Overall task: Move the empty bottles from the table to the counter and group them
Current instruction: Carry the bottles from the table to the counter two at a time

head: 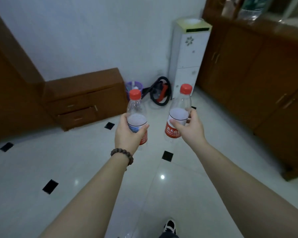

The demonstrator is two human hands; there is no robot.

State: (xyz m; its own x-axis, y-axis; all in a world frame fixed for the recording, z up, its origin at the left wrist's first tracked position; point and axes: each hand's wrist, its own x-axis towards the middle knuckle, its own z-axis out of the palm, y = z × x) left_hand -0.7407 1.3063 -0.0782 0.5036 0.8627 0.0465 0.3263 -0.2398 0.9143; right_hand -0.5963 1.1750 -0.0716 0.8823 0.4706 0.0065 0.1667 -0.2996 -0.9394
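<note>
Head | left fingers (127, 133) wrapping clear plastic bottle (136, 114) | right fingers (190, 127) wrapping second bottle (179, 114)

Both bare forearms reach forward, side by side and well apart. The left hand (127, 133) curls around the midsection of a bottle (137, 117), thumb across the front, a bead bracelet (122, 156) just behind the grip at the wrist. The right hand (191, 129) wraps another bottle (179, 115) from its right side, thumb on the label and fingertips showing past the far edge.
</note>
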